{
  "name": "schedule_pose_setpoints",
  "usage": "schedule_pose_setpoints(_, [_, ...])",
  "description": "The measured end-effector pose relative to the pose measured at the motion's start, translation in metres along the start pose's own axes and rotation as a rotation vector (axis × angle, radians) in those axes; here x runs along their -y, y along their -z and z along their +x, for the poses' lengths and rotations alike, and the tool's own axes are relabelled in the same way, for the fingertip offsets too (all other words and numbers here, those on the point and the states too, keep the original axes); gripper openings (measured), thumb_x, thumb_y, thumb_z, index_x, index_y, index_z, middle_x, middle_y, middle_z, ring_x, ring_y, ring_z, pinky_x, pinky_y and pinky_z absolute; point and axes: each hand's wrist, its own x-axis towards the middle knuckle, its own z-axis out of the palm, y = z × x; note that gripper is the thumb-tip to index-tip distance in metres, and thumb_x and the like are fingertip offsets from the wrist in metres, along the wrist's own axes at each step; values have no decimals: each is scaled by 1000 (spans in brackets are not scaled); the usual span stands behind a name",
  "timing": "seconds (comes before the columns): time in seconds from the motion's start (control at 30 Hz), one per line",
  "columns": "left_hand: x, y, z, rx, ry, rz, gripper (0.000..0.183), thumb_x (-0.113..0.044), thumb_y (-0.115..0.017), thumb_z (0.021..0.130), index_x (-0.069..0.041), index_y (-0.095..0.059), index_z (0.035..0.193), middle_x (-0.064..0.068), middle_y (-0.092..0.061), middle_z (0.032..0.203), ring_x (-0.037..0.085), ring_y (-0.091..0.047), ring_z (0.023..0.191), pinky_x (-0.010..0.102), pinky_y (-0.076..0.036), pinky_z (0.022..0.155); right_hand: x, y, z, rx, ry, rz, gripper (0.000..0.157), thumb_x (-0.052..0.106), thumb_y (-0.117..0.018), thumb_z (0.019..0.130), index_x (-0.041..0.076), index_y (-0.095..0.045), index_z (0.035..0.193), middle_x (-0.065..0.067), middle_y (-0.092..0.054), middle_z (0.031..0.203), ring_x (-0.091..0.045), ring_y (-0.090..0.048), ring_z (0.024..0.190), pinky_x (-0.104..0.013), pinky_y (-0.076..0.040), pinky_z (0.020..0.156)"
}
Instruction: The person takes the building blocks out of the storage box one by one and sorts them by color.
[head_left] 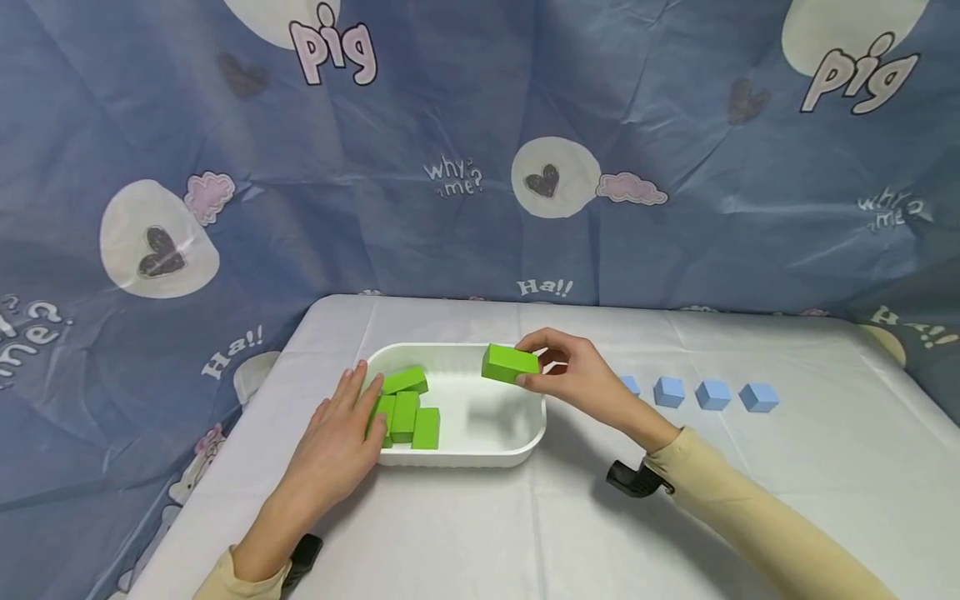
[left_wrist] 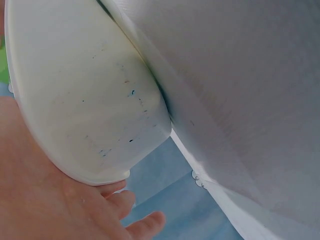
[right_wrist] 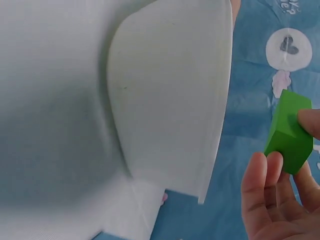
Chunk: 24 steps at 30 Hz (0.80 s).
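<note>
A white plastic tub (head_left: 457, 458) stands on the table, with several green blocks (head_left: 406, 415) lying at its left end. Over the tub's right end, my right hand (head_left: 573, 371) pinches another green block (head_left: 510, 363) between thumb and fingers. The right wrist view shows this green block (right_wrist: 290, 131) raised beside the tub's outer wall (right_wrist: 170, 95). My left hand (head_left: 341, 442) rests on the tub's left rim with its fingers extended, partly covering the blocks there. In the left wrist view the left hand (left_wrist: 60, 195) lies along the tub wall (left_wrist: 100, 100).
To the right of the tub, several light blue cubes (head_left: 713, 395) stand in a row on the white-covered table (head_left: 637, 542); my right hand partly hides the leftmost. A blue printed cloth (head_left: 465, 242) hangs behind the table. Each wrist carries a black device (head_left: 636, 479).
</note>
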Motion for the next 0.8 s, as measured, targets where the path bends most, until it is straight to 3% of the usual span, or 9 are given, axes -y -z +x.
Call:
schedule_pose_setpoints(0.43, [1,1,2,-2,-9,9,54,-26,-39,104,-1,-35,152,18,-15,162,36,-12,148,63,-19,110,-10,28,-37,-44,-74,-24,30,13,-79,83,16,-67,111,-6,-65,105,-28,-63,87,-32,-54,70])
schedule_pose_setpoints(0.8, [5,0,6,-5,-16,3,54,-27,-39,104,-2,-35,152,18,-15,162,36,-13,148,63,-19,110,-23,38,-62,-48,-118,-84,30,12,-79,83,11,-65,109,-7,-65,105,-28,-63,85,-30,-55,71])
